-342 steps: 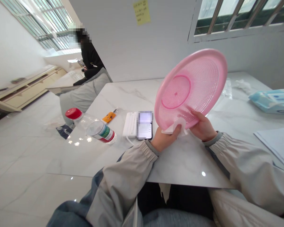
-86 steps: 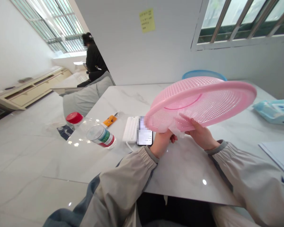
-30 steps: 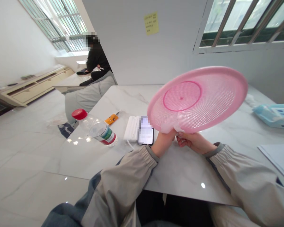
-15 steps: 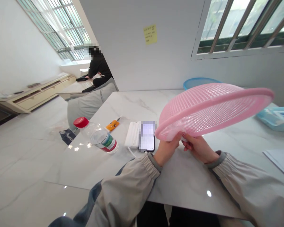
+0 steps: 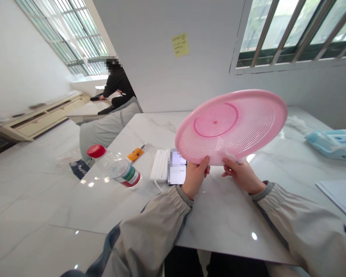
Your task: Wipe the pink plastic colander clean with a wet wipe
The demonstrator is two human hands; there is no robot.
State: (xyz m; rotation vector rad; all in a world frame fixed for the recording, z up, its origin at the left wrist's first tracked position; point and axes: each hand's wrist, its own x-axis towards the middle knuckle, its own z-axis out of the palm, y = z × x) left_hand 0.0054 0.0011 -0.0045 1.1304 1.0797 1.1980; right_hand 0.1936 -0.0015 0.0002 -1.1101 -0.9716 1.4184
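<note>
Pink basket (image 5: 232, 127) tilts up, just fwd of both: L hand (image 5: 193, 179) grips near rim (image 5: 187, 155), R hand (image 5: 243, 177) pinches wht wipe (image 5: 217, 158) there.

Pink basket (image 5: 256, 127): outer side turned from my sight; near rim partly covered by white tissue (image 5: 217, 158).
Left hand (image 5: 193, 179), right hand (image 5: 244, 176): fingers only partly visible.
Phone (image 5: 177, 176): screen blurred in blocks, far right corner behind the basket.
Yellow note (image 5: 180, 45): writing too small to read.
Light-blue pack (image 5: 331, 146), white papers (image 5: 341, 194): cut off at right.
Far-left person (image 5: 119, 82): head blurred, back partly hidden by wall (image 5: 213, 50).
</note>
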